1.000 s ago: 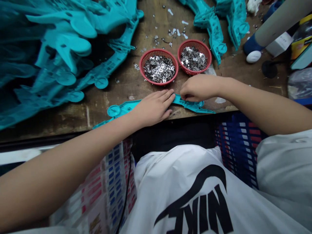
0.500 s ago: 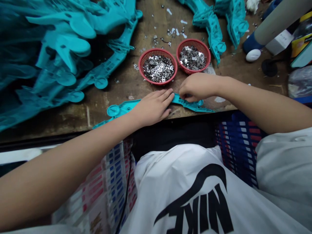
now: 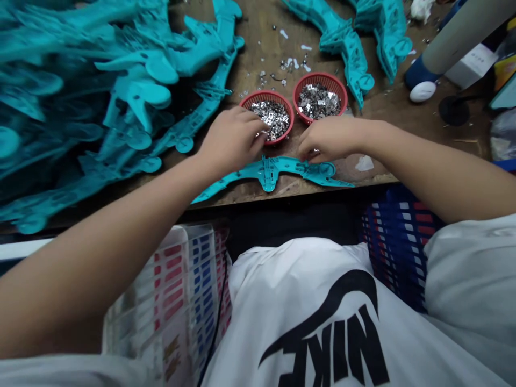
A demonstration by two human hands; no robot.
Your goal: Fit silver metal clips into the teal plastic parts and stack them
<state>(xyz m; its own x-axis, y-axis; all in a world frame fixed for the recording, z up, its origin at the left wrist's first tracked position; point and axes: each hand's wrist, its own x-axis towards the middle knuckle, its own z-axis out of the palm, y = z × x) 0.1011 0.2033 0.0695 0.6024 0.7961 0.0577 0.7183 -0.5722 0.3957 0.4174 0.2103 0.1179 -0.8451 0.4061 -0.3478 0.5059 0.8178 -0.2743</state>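
Note:
A long curved teal plastic part [image 3: 268,172] lies along the table's front edge, its ribbed side up. My left hand [image 3: 236,137] is at the near left rim of a red basket [image 3: 291,129] full of small metal clips [image 3: 272,115]. Its fingers are curled together at the clips; their tips are partly hidden. On the teal part's right section, my right hand [image 3: 330,140] has thumb and fingers pinched. Whatever is between them is too small to make out.
A second red basket [image 3: 343,88] of small metal pieces stands behind my right hand. Teal parts [image 3: 137,97] are heaped at left; others [image 3: 346,48] lie at the back right. Loose metal bits are scattered behind the baskets. A grey tube [image 3: 455,40] leans at right.
My left hand has lifted off the teal part and moved up and left to the left basket, fingers curling. The right hand stays pinched at the part's right section.

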